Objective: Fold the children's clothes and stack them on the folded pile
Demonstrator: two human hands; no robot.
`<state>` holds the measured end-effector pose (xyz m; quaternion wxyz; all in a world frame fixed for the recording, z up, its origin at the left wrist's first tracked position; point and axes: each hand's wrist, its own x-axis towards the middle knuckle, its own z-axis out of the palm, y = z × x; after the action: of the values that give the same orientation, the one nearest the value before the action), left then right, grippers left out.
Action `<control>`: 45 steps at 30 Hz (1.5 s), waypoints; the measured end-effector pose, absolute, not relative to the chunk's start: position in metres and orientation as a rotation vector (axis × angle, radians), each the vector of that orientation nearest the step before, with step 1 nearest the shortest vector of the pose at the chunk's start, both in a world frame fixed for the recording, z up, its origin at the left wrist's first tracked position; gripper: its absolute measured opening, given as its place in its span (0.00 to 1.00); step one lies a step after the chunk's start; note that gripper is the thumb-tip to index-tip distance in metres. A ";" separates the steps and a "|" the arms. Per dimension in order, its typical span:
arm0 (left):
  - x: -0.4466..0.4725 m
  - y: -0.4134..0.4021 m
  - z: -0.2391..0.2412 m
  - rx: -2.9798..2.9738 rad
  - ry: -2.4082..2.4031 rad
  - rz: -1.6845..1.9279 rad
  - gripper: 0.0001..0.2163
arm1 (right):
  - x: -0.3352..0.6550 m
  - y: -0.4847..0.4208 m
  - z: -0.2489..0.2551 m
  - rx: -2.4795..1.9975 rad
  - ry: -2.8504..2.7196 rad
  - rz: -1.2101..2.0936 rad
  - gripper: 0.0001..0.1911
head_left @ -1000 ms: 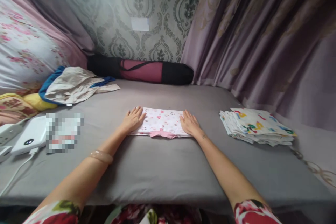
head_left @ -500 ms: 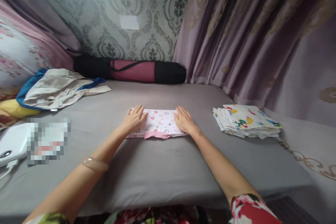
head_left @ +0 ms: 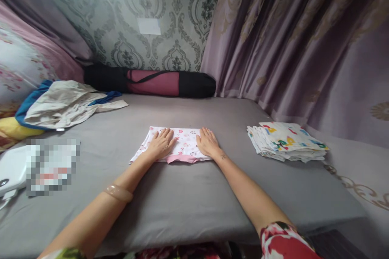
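Note:
A small folded white garment (head_left: 185,142) with pink hearts and a pink hem lies flat on the grey bed sheet (head_left: 182,194) in the middle. My left hand (head_left: 162,146) rests palm down on its left part, fingers stretched out. My right hand (head_left: 206,143) lies flat on its right part, fingers spread. Neither hand holds anything. A pale bangle (head_left: 118,192) sits on my left wrist.
A stack of folded white cloths (head_left: 285,141) with coloured prints lies to the right. Crumpled beige and blue clothes (head_left: 63,103) are heaped at the back left. A black and maroon rolled bag (head_left: 152,82) lies along the wall. A white device (head_left: 12,170) sits at the left edge. Curtains (head_left: 304,48) hang on the right.
Both hands have slid inward over the garment toward its middle, and the garment's left edge now shows beyond my left hand. The camera has shifted slightly.

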<state>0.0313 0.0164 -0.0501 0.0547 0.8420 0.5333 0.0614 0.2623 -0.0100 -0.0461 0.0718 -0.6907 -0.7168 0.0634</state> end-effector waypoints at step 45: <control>-0.047 0.014 -0.068 2.044 1.677 0.999 0.17 | 0.155 -0.010 -0.035 -1.886 -2.232 0.332 0.32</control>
<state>-0.0466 0.0139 -0.0678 0.1568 0.7142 0.5860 0.3491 0.1550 -0.0099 -0.0350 0.0999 -0.6381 -0.7551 0.1124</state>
